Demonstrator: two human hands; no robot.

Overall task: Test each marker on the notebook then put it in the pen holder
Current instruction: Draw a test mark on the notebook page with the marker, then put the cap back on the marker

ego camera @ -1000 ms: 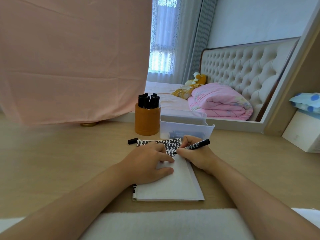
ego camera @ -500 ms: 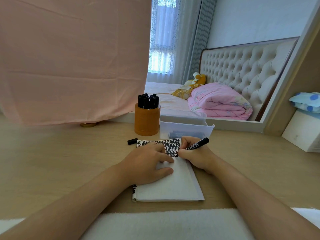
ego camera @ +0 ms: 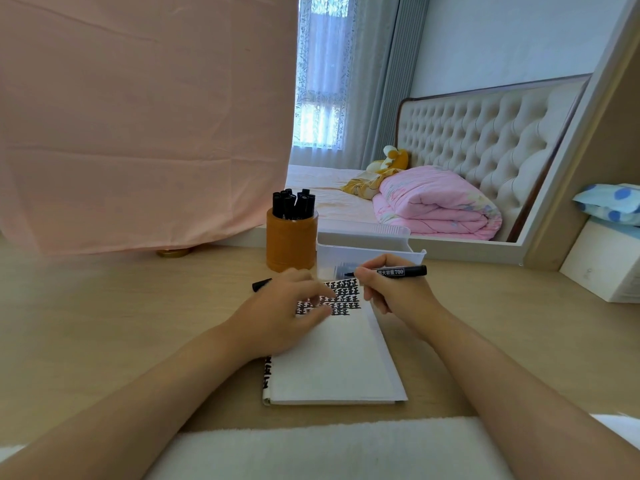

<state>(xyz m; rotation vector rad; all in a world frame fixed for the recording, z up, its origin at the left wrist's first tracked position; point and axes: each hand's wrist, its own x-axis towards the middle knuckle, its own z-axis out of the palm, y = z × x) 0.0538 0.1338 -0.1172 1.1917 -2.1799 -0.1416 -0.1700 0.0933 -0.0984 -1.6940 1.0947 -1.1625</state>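
Note:
A white notebook (ego camera: 336, 362) lies open on the wooden desk, its top rows filled with black marks. My right hand (ego camera: 394, 289) holds a black marker (ego camera: 398, 271), lifted off the page, tip pointing left over the notebook's far edge. My left hand (ego camera: 280, 313) hovers blurred over the notebook's upper left, fingers spread. A black marker cap (ego camera: 260, 284) lies on the desk just past my left hand. Behind it stands the orange pen holder (ego camera: 291, 242) with several black markers (ego camera: 292, 203) inside.
A clear plastic box (ego camera: 367, 249) stands right of the pen holder. A large mirror and a pink cloth (ego camera: 145, 116) rise behind the desk. A white box (ego camera: 609, 268) sits at the far right. A white towel (ego camera: 311, 452) covers the near edge.
My right hand lifted the marker off the page and turned it nearly level. My left hand left its flat rest on the notebook and moved up toward the cap.

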